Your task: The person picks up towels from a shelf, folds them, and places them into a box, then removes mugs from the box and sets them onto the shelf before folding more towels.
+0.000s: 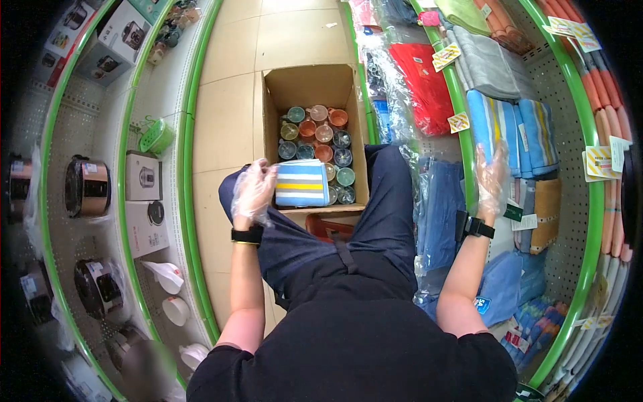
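Observation:
My left hand (252,192), in a clear plastic glove, is closed on the left edge of a folded towel (301,186) with blue, white and yellow stripes. That towel is over the near end of an open cardboard box (268,100) with several coloured glass mugs (307,128) in it. On the right-hand shelf, a stack of matching striped towels (510,127) lies folded. My right hand (492,177), gloved too, rests with fingers stretched out at the near left edge of that stack; the fingertips touch the towels.
Rice cookers (88,186) and boxed appliances (144,175) line the left shelves, with a green basket (156,136). Wrapped red cloth (420,87), grey towels (492,63) and blue folded cloth (442,208) fill the right side. Green shelf edges (194,87) border the tiled aisle.

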The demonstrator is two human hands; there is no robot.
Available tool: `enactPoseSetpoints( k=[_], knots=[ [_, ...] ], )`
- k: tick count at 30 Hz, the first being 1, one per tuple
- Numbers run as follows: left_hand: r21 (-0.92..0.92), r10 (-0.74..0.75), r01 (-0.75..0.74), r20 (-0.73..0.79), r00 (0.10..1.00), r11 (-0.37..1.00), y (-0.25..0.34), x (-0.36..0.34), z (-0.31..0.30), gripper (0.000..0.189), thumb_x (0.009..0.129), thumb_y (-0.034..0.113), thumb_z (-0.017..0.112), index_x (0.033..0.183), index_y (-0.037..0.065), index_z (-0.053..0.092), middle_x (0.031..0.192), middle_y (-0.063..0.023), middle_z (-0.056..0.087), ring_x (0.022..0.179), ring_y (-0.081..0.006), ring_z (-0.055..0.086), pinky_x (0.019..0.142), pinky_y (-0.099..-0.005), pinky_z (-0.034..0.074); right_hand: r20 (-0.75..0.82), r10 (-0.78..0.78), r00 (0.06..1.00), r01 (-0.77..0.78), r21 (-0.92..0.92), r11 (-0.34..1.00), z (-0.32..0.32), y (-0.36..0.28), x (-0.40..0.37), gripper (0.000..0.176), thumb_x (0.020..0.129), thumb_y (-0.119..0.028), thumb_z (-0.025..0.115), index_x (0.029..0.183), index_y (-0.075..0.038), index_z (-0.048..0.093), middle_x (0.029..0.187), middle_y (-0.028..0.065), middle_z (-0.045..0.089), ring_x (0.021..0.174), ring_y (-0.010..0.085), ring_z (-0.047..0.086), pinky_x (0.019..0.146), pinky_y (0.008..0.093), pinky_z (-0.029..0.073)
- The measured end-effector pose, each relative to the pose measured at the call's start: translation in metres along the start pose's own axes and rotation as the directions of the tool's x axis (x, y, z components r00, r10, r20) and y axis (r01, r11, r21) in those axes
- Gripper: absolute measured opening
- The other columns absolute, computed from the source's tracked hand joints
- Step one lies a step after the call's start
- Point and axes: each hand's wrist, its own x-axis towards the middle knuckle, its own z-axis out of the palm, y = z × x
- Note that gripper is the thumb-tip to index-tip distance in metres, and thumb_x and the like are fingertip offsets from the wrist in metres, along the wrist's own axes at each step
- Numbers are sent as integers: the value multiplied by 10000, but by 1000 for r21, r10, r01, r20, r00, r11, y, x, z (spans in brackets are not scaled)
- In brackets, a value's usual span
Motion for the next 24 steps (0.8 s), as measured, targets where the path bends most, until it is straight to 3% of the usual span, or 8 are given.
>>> enactPoseSetpoints(
  k=[5,8,13,16,19,20,22,24],
  knots=[
    [82,-39,19,252,967,996,3,32,59,457,884,389,529,1141,12,561,1006,-185,659,917,-319,644,809,-401,497,-563,-156,812,293,162,942,-33,-44,-22,457,891,-150,570,1276,55,436,1308,238,461,1260,340,416,1067,430,308],
    [449,40,-442,665,745,777,-132,78,196,351,866,356,488,943,61,661,935,-155,672,877,-284,650,782,-406,493,-284,-6,959,152,495,856,-18,-79,-55,459,847,-99,551,1270,50,451,1299,217,489,1212,331,469,1041,420,342],
    [248,-41,-156,640,767,956,-158,42,206,378,834,351,485,1047,112,687,1078,-115,664,993,-266,638,837,-371,501,85,-485,870,292,704,647,34,-138,-101,463,790,-119,617,1225,9,523,1227,223,545,1149,357,531,992,396,417],
    [432,-119,-534,845,521,727,-85,43,129,331,828,284,556,1023,41,668,1061,-141,665,1005,-256,633,861,-383,489,159,-576,802,258,776,575,55,-150,-132,535,805,-116,626,1291,15,446,1316,230,467,1224,355,468,1019,376,397],
    [374,-522,373,701,486,849,-230,58,216,304,817,307,602,1033,106,675,1035,-84,684,961,-266,647,808,-364,520,270,-544,794,102,824,557,61,-158,-143,545,811,-115,619,1301,27,429,1322,236,455,1229,355,460,1024,371,388],
    [348,-22,-476,825,565,807,-254,49,240,283,815,217,567,1062,138,679,1093,-89,657,1018,-239,628,845,-341,509,308,-566,765,88,820,565,68,-156,-145,550,807,-113,620,1301,29,424,1314,236,460,1223,357,462,1021,373,391],
    [162,430,-894,832,352,418,-254,71,207,335,818,279,608,1018,17,663,969,-101,688,898,-210,654,752,-349,513,347,-577,739,72,812,580,73,-152,-147,555,804,-112,622,1300,31,420,1307,237,464,1218,359,464,1019,375,393],
    [323,-113,-227,766,633,919,-278,50,241,332,819,278,603,1022,24,663,983,-103,683,912,-215,648,765,-350,509,285,-642,712,185,806,563,75,-148,-144,573,791,-102,631,1303,31,409,1290,243,470,1205,371,467,1009,381,402]
  ],
)
